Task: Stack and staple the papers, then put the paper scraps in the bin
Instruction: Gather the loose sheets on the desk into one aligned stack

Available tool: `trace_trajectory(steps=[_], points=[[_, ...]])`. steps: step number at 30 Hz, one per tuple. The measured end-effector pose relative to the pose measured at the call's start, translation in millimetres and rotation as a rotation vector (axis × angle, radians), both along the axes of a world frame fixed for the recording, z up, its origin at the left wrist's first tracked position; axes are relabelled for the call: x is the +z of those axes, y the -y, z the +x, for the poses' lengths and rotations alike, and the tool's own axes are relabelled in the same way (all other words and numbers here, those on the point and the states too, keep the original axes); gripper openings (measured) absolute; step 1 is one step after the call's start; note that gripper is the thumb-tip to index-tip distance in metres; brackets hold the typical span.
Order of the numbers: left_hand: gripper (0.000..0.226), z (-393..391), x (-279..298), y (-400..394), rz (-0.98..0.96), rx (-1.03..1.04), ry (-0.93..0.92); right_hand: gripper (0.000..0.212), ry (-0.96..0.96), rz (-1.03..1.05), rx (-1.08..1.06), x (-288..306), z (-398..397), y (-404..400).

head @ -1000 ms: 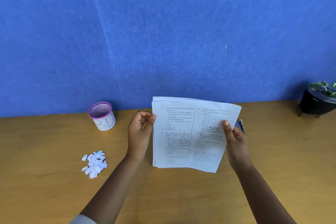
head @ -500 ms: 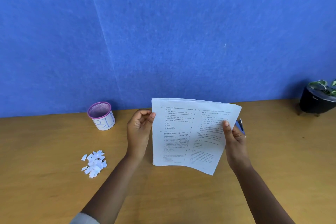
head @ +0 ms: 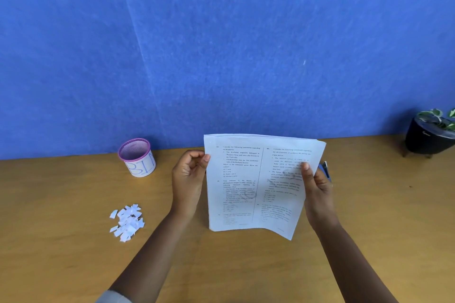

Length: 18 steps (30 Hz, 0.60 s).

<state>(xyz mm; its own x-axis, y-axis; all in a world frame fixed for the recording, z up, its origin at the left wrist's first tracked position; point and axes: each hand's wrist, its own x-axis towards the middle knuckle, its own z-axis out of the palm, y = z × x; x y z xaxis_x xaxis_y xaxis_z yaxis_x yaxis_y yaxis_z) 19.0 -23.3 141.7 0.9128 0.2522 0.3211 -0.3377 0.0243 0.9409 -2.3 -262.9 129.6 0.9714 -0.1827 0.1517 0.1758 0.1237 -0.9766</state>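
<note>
I have the papers (head: 256,184) upright mid-table, left hand (head: 188,177) and right hand (head: 317,192) each pinching a side edge. I'd tap the bottom edges flush before stapling.

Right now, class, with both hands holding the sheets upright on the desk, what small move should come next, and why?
Probably tap the papers down on the table to square them. The left hand and right hand grip the side edges, yet the top edges look slightly uneven and the lower right corner bows out. The blue object behind the right hand may be the stapler, though mostly hidden.
</note>
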Motion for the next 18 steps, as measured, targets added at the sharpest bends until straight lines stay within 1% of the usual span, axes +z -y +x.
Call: trace_trajectory(steps=[8, 15, 18], points=[[0.021, -1, 2, 2, 0.036, 0.001, -0.012, 0.027, -0.014, 0.004, -0.005, 1, -2, 0], [0.016, 5, 5, 2, 0.016, 0.011, -0.033, 0.022, -0.043, -0.014, 0.010, -7, -4, 3], [0.018, 9, 7, 1, -0.006, 0.026, -0.034, 0.023, -0.030, -0.021, 0.045, -10, -2, 5]])
